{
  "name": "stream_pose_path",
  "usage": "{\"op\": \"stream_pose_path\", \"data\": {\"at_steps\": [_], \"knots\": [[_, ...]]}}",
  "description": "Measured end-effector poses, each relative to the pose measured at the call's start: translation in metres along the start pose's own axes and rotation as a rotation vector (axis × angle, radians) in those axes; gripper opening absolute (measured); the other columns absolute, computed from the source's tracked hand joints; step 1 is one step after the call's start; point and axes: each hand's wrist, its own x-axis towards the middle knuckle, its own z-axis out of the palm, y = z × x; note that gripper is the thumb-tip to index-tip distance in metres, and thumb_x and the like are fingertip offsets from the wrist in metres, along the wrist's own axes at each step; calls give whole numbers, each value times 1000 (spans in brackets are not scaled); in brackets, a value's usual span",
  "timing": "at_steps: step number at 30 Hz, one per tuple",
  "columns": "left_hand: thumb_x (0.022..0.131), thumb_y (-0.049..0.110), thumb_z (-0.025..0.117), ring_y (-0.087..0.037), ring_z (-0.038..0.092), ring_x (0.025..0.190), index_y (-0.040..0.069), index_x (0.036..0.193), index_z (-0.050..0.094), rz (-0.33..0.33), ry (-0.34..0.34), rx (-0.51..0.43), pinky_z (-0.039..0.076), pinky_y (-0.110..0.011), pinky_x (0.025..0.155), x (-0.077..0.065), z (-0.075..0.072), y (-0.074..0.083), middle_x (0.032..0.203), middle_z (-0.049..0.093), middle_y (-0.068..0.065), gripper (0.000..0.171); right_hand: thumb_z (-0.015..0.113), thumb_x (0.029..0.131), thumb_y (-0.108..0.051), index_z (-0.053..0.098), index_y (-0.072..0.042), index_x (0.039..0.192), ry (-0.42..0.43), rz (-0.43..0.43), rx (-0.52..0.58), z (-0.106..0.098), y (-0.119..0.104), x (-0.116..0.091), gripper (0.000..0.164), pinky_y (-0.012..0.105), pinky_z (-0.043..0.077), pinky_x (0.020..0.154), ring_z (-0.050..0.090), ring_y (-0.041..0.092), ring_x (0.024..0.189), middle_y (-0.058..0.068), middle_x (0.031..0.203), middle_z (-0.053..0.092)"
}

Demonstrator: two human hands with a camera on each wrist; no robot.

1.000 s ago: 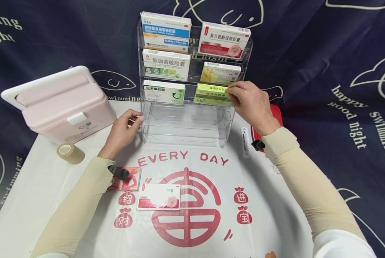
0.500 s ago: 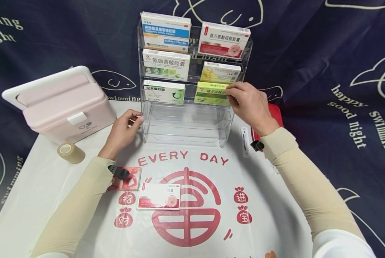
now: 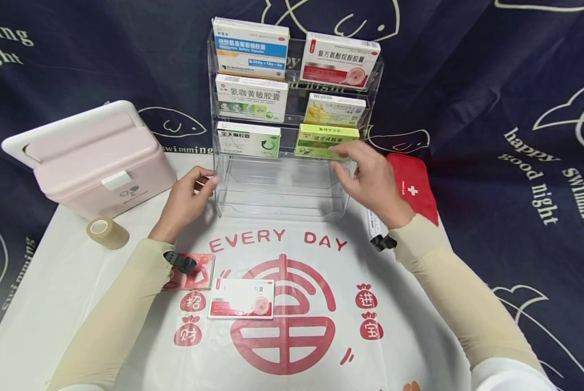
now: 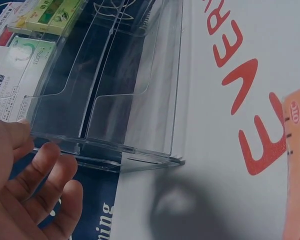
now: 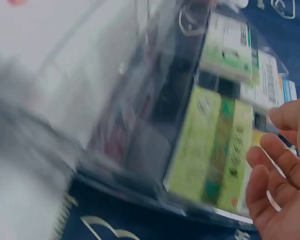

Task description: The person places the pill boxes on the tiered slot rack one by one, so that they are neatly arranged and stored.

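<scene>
A clear plastic display rack (image 3: 282,209) stands on the table with medicine boxes in its upper three tiers. My left hand (image 3: 186,198) pinches the rack's left side edge, with the other fingers loosely bent beside it in the left wrist view. My right hand (image 3: 372,176) is close in front of the rack's right side, thumb and fingers apart, holding nothing. Just by its fingertips, the yellow-green medicine box (image 3: 321,142) sits in the third tier on the right. Left of that is a white-and-green medicine box (image 3: 249,140). The right wrist view is blurred.
A white-and-red medicine box (image 3: 241,298) lies on the table, beside an orange-red box (image 3: 199,271) partly under the left wrist. A pink medicine chest (image 3: 111,174) and a tan tape roll (image 3: 107,232) are at left. A red first-aid pouch (image 3: 416,187) lies at right.
My right hand has let go of the yellow-green box's right end and moved down and slightly left, fingers spreading. The box now rests straight in its tier. My left hand has stayed still.
</scene>
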Motion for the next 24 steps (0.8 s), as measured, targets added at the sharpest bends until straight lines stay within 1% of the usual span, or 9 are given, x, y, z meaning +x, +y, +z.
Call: {"op": "stream_pose_path", "data": {"at_steps": [2, 4, 6, 9, 13, 17, 21, 24], "knots": [[104, 34, 59, -27, 61, 87, 6, 123, 63, -2, 1, 0, 45, -40, 78, 0, 0, 0, 103, 67, -13, 34, 75, 91, -7, 72, -5, 116, -43, 20, 66, 9, -7, -10, 26, 29, 46, 61, 64, 19, 87, 6, 108, 71], [104, 34, 59, -27, 61, 87, 6, 124, 63, -4, 1, -2, 45, -40, 78, 0, 0, 1, 103, 67, -13, 34, 76, 91, -9, 71, -4, 116, -117, 47, 110, 19, -13, -22, 27, 31, 49, 62, 66, 20, 92, 6, 108, 71], [104, 34, 59, -27, 62, 87, 6, 124, 63, -5, 0, -4, 45, -40, 78, 0, 0, 1, 103, 67, -13, 34, 76, 92, -14, 70, -6, 118, -218, 82, 138, 30, -21, -34, 28, 34, 52, 64, 67, 20, 94, 5, 111, 71], [104, 34, 59, -27, 61, 87, 6, 123, 63, -9, 2, -4, 45, -40, 78, 0, 0, 1, 103, 67, -13, 34, 74, 95, -23, 70, -9, 121, -372, 113, 167, 49, -34, -54, 30, 33, 55, 71, 67, 17, 95, 2, 114, 71], [104, 34, 59, -27, 61, 87, 6, 123, 63, -9, 4, -4, 45, -40, 78, 0, 0, 1, 103, 68, -13, 34, 73, 96, -29, 71, -12, 121, -548, 89, 196, 74, -54, -78, 31, 32, 55, 79, 67, 12, 95, -2, 112, 71], [104, 34, 59, -27, 61, 86, 6, 123, 63, -2, 3, -5, 45, -40, 78, 0, 0, 0, 103, 68, -14, 35, 73, 95, -31, 72, -13, 121, -682, 64, 234, 92, -74, -95, 32, 29, 53, 78, 65, 10, 90, -5, 109, 71], [104, 34, 60, -27, 62, 86, 6, 123, 63, -6, 6, -4, 45, -40, 77, 0, 0, -1, 102, 68, -13, 34, 72, 95, -39, 72, -17, 122, -781, 51, 257, 103, -88, -105, 35, 24, 49, 75, 59, 7, 83, -7, 108, 70], [104, 34, 59, -27, 62, 86, 6, 123, 63, -9, 3, 0, 45, -40, 77, 0, 0, -1, 103, 68, -13, 34, 73, 92, -46, 73, -19, 122, -824, 21, 245, 109, -94, -110, 40, 22, 47, 73, 56, 4, 82, -10, 105, 69]]}}
